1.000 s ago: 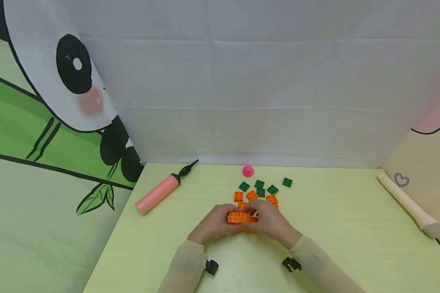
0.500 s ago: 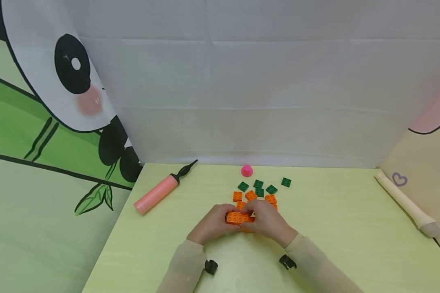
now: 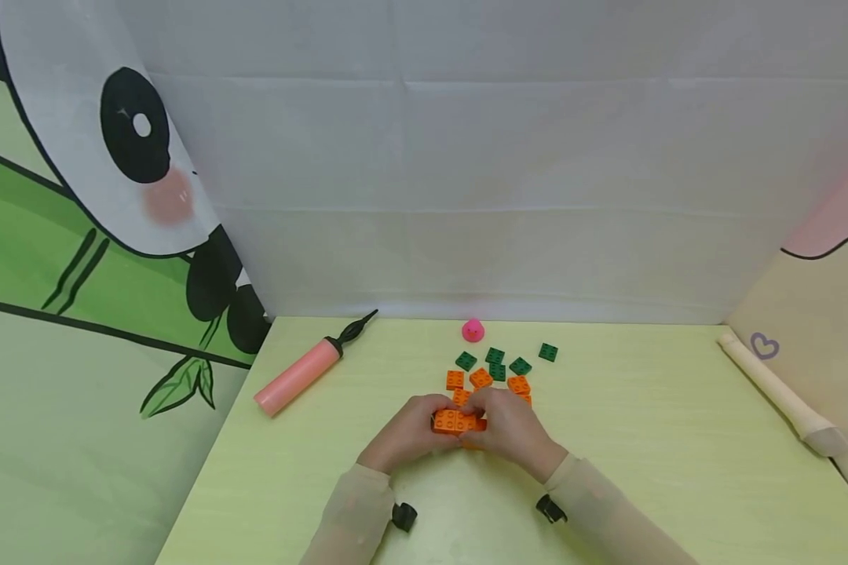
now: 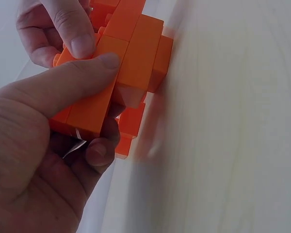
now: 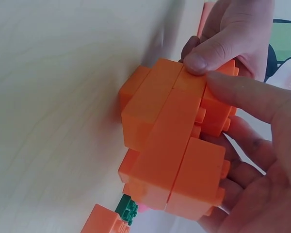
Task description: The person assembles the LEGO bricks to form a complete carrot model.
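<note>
1. Head view: I have the orange brick assembly (image 3: 447, 422) between the left hand (image 3: 418, 428) and the right hand (image 3: 510, 429), above the pale table (image 3: 629, 416). Neither hand is nearer, since both are on it. Its visible studs face up, and its long axis appears to run sideways from one grip to the other; I judge this line to matter most for handling. Both sleeved forearms (image 3: 356, 510) angle inward, with knuckles outward. Loose orange bricks (image 3: 455, 380) and green bricks (image 3: 466, 360) lie just beyond.

2. Left wrist view: The left hand holds its end of the assembly, thumb laid along a smooth side and fingers curled beneath. The right hand's thumb presses just beside that thumb. The assembly stretches away from my left palm, its outline stepped.

3. Right wrist view: The right hand grips too, thumb on the smooth side, its other fingers bent behind the studded side. The left hand pinches the far end. Two thumb tips meet closely near a seam. I cannot tell whether the assembly's lowest bricks touch the table.
</note>
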